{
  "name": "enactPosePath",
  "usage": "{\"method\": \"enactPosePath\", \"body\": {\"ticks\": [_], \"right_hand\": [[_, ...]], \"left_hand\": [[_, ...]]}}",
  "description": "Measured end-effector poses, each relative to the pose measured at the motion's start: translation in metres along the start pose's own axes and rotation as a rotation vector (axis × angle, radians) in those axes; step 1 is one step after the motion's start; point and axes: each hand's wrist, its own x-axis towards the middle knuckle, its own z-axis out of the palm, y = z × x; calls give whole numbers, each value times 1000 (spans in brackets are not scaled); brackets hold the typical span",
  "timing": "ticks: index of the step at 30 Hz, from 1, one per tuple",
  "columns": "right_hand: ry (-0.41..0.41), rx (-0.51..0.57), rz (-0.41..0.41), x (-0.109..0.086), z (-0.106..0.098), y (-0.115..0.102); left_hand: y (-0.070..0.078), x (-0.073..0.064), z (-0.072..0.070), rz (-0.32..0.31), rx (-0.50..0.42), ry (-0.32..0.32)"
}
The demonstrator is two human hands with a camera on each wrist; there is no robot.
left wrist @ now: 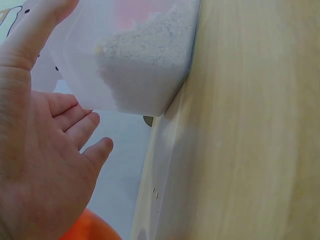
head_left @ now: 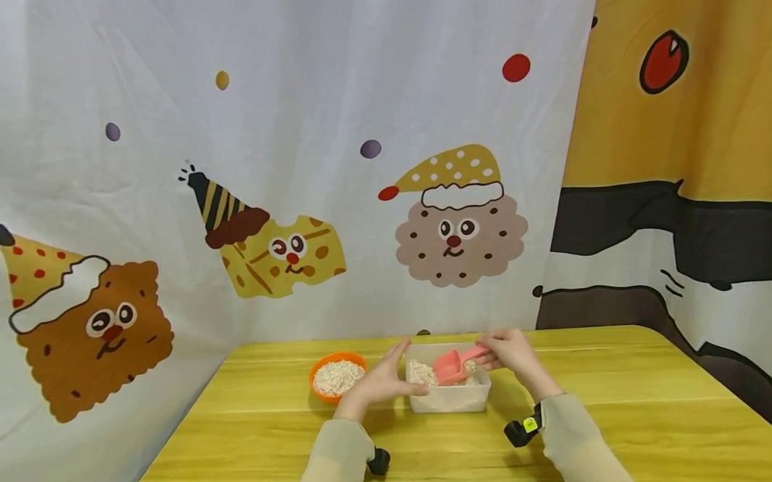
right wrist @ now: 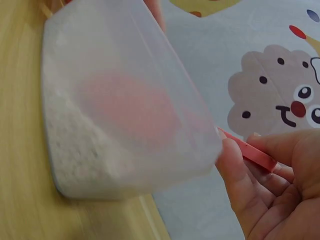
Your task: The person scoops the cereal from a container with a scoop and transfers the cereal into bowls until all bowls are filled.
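Observation:
A translucent white plastic box (head_left: 448,401) holds pale flakes like oats (head_left: 422,374). Inside it lies the head of a pink scoop (head_left: 450,367), partly seen through the wall in the right wrist view. My right hand (head_left: 515,354) pinches the scoop's handle (right wrist: 255,156) between thumb and fingers, just past the box's right rim. At the box's left side is my left hand (head_left: 381,379), thumb toward the front and fingers extended. Its fingertips (left wrist: 75,117) lie at the box wall; whether they press on it I cannot tell.
Left of the box stands an orange bowl (head_left: 312,387) heaped with similar flakes (head_left: 338,377), close behind my left wrist. Both containers rest on a yellow wood-grain table (head_left: 259,437). A printed curtain (head_left: 351,68) hangs behind the table's far edge. A few specks (left wrist: 156,195) lie on the tabletop.

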Motion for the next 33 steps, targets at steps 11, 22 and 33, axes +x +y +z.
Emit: {"method": "enactPosePath", "body": {"ticks": [11, 22, 33], "right_hand": [[-10, 18, 12, -3, 19, -7], [-17, 22, 6, -7, 34, -15], [-62, 200, 40, -2, 16, -3]], "left_hand": [[-1, 1, 0, -8, -7, -4], [-4, 0, -1, -20, -18, 4], [-4, 2, 2, -20, -18, -1]]}}
